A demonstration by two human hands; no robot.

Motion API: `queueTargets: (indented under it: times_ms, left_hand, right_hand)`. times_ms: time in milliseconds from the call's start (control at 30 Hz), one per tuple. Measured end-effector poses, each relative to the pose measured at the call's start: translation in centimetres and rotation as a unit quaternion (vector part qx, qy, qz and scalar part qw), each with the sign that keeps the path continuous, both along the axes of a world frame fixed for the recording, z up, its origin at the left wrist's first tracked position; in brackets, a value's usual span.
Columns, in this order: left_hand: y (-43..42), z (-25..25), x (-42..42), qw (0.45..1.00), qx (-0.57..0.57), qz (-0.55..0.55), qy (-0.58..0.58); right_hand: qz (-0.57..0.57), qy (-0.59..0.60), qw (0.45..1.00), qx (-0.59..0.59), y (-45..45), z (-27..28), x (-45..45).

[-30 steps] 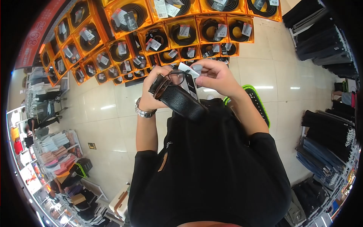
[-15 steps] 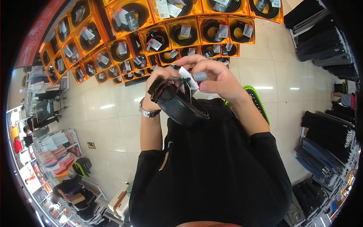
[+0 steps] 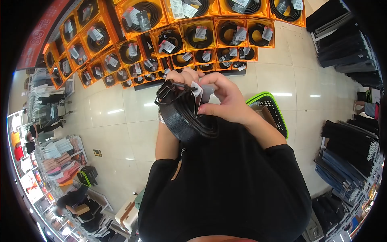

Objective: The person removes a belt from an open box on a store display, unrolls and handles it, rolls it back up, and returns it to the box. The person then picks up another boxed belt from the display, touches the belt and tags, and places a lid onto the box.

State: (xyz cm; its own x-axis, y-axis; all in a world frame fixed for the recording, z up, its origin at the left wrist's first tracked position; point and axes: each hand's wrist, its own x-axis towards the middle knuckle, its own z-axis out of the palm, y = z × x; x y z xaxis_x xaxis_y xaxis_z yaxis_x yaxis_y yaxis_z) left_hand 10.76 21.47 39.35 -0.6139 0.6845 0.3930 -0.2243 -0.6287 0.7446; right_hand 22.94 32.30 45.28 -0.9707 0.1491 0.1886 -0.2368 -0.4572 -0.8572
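Note:
A coiled black leather belt (image 3: 179, 121) with a dark buckle (image 3: 164, 92) is in front of my chest. My left hand (image 3: 182, 76) is closed around it from behind, with the fingers showing above the coil and the rest mostly hidden. A white paper tag (image 3: 197, 99) hangs at the belt's right side, beside a grey plastic security tag (image 3: 207, 92). My right hand (image 3: 227, 101) pinches at these tags, its thumb low by the paper and its index finger curled over the grey piece.
Ahead stands a rack of orange boxes (image 3: 180, 36) holding coiled belts with tags. A green-rimmed black basket (image 3: 282, 117) sits on the floor to my right. Hanging trousers (image 3: 348, 139) line the right; folded clothes (image 3: 60, 155) and a person (image 3: 72, 201) are at left.
The belt has tipped and shifted slightly left and down. My right hand has moved down and left, closer to the coil, and the paper tag has turned more edge-on. More of the basket shows.

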Motion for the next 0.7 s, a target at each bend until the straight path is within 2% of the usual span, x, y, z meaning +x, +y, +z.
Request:
queueTargets:
  times_ms: [33, 67, 100, 167, 200, 333, 400, 433, 467, 533, 567, 633, 667, 700]
  left_hand:
    - [0.1, 0.4, 0.0, 1.0, 0.012, 0.003, -0.006]
    - [0.4, 1.4, 0.2, 1.0, 0.012, 0.005, -0.005]
    - [0.5, 2.2, 0.4, 0.999, 0.033, -0.01, -0.034]
    - [1.1, 1.7, -0.3, 0.99, 0.108, -0.065, -0.066]
    - [1.0, 1.2, -0.3, 0.99, 0.108, -0.062, -0.065]
    - [1.3, 1.6, 0.9, 0.99, 0.117, -0.054, -0.06]
    - [1.4, 2.1, 1.3, 0.982, 0.138, -0.104, -0.08]
    - [1.6, 2.6, 1.4, 0.987, 0.117, -0.1, -0.042]
    - [1.7, 2.5, 1.7, 0.987, 0.118, -0.093, -0.051]
    - [1.9, 2.5, 2.9, 0.998, 0.049, -0.017, -0.045]
    - [2.3, 2.4, 1.5, 0.982, 0.135, -0.126, -0.024]
    - [3.4, 0.9, 0.2, 0.938, 0.248, -0.236, -0.053]
    - [3.6, 0.3, -0.1, 0.938, 0.249, -0.236, -0.053]
    - [3.8, -0.1, -0.4, 0.932, 0.254, -0.255, -0.044]
  right_hand:
    - [-0.07, 0.02, 0.985, 0.155, 0.1, 0.1, 0.1]
    - [-0.138, 0.04, 0.942, 0.304, 0.1, 0.2, 0.2]
    - [-0.2, 0.108, 0.895, 0.384, 0.3, 0.8, -0.3]
    - [-0.169, 0.111, 0.888, 0.414, 0.5, 0.5, 0.4]
    - [-0.138, 0.112, 0.879, 0.442, 0.4, 0.4, 0.7]
    - [-0.118, 0.106, 0.908, 0.387, -0.3, -0.1, 0.6]
    - [-0.104, 0.087, 0.909, 0.393, 0.2, 0.2, 0.5]
    - [-0.09, 0.108, 0.925, 0.353, 0.4, 0.1, 0.3]
    - [-0.076, 0.128, 0.938, 0.311, 0.5, -0.1, 0.2]
    - [-0.036, 0.093, 0.97, 0.224, 0.8, -0.5, 0.8]
    - [-0.018, 0.074, 0.981, 0.178, 1.0, -0.7, 1.0]
    - [-0.02, 0.027, 0.976, 0.213, 1.7, -1.6, 1.3]
    - [-0.019, 0.027, 0.976, 0.215, 1.2, -1.9, 1.5]
    - [-0.023, 0.005, 0.992, 0.126, 0.6, -2.0, 1.4]
